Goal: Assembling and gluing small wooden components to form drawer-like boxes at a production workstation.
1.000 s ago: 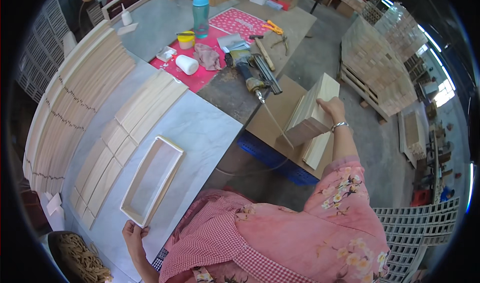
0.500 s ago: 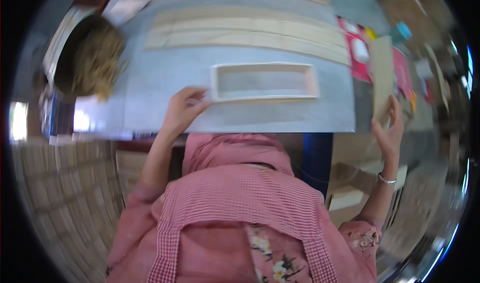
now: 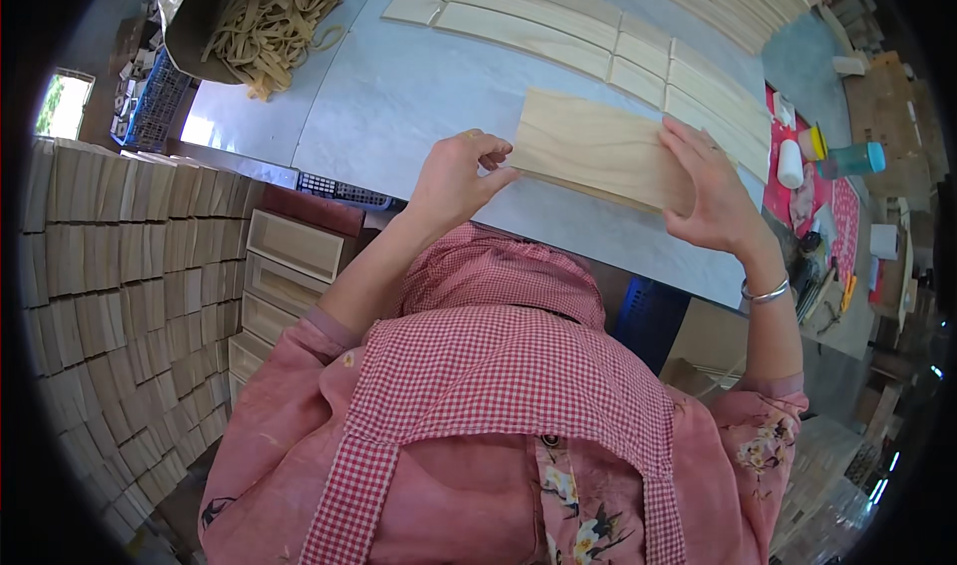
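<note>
A pale, thin wooden panel [image 3: 588, 144] lies lengthwise over a shallow rectangular wooden frame, of which only a narrow front edge [image 3: 583, 188] shows beneath it. My right hand [image 3: 710, 191] grips the panel's right end, thumb at the near edge and fingers over the top. At the other end is my left hand [image 3: 461, 178], its thumb and fingertips apart and close to the left corner. Whether those fingertips touch the wood I cannot tell.
Flat wooden boards [image 3: 538, 28] lie behind on the grey table [image 3: 369, 106]. A container of tan bands [image 3: 274, 26] stands far left. Stacked wooden pieces [image 3: 110, 296] rise at left, beside wooden trays [image 3: 294, 246]. A white bottle [image 3: 790, 164] and teal-lidded jar [image 3: 852, 160] are at right.
My right hand has brought the panel from the right side over the frame, covering its opening. My left hand stays by the frame's left end. The view has turned.
</note>
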`<state>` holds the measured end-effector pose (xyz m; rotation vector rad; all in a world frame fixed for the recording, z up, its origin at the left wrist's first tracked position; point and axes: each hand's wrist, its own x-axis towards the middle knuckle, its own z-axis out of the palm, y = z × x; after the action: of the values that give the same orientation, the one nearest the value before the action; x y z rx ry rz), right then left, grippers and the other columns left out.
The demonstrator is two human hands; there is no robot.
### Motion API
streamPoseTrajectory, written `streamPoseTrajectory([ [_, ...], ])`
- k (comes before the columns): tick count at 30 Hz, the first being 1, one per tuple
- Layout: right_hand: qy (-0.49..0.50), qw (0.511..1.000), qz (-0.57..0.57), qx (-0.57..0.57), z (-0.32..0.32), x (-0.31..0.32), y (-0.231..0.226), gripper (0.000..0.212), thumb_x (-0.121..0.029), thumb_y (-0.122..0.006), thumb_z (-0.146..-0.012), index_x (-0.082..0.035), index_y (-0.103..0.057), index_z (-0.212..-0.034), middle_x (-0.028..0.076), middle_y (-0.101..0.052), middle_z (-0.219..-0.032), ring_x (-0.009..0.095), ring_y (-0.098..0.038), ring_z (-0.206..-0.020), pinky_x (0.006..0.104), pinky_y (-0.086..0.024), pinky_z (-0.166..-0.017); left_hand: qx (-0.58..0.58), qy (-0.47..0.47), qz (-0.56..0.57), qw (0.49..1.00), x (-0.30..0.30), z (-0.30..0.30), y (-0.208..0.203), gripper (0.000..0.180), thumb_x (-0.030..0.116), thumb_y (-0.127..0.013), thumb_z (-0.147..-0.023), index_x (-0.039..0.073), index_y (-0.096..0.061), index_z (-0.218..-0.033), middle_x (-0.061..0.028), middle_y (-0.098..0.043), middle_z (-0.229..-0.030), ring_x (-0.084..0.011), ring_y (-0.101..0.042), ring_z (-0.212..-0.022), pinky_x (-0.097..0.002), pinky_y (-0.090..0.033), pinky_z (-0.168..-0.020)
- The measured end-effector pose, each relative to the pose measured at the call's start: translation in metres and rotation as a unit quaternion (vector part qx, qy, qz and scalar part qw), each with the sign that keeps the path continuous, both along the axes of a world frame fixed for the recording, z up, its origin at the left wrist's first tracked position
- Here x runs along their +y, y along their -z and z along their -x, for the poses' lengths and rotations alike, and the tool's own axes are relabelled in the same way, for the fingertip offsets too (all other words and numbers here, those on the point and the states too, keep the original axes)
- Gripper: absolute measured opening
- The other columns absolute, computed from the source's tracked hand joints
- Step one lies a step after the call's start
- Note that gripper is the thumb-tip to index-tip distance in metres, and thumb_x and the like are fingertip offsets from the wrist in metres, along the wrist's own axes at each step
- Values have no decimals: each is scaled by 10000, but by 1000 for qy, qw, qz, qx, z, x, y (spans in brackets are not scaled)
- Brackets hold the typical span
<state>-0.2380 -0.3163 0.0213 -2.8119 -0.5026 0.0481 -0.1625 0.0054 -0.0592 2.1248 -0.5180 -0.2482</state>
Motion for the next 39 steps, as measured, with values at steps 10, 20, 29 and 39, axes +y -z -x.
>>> streamPoseTrajectory([
  [10, 11, 999, 29, 22, -5, -12, 19, 801, -137, -710, -650, -18, -483, -1409, 134, -466, -1514, 287, -457, -1368, 419, -274, -1227, -132, -17, -79, 988, -9, 8, 2, 199, 128, -750, -814, 6, -756, -972, -95, -700, -865, -232, -618, -691, -322, -501, -630],
  [20, -24, 998, 46, -32, -4, -17, 37, 755, -224, -700, -702, -2, -471, -1386, 158, -492, -1459, 321, -496, -1304, 431, -311, -1196, -199, -13, -111, 974, -14, 12, -1, 184, 106, -752, -830, -15, -750, -969, -86, -705, -866, -219, -587, -640, -314, -480, -593],
  [29, 2, 1000, 13, -25, -12, -14, 42, 721, -230, -752, -680, -28, -495, -1322, 139, -504, -1434, 315, -505, -1280, 430, -370, -1147, -211, -16, -126, 969, -18, 15, -3, 154, 99, -731, -831, 1, -737, -949, -84, -683, -844, -244, -618, -697, -333, -493, -626],
  [39, -1, 999, 7, -45, -6, -22, 52, 757, -224, -778, -709, -62, -477, -1384, 106, -495, -1444, 314, -494, -1265, 400, -419, -1060, -253, -4, -114, 961, -18, 17, 0, 135, 95, -734, -837, 4, -730, -937, -87, -674, -841, -242, -611, -691, -328, -488, -624],
])
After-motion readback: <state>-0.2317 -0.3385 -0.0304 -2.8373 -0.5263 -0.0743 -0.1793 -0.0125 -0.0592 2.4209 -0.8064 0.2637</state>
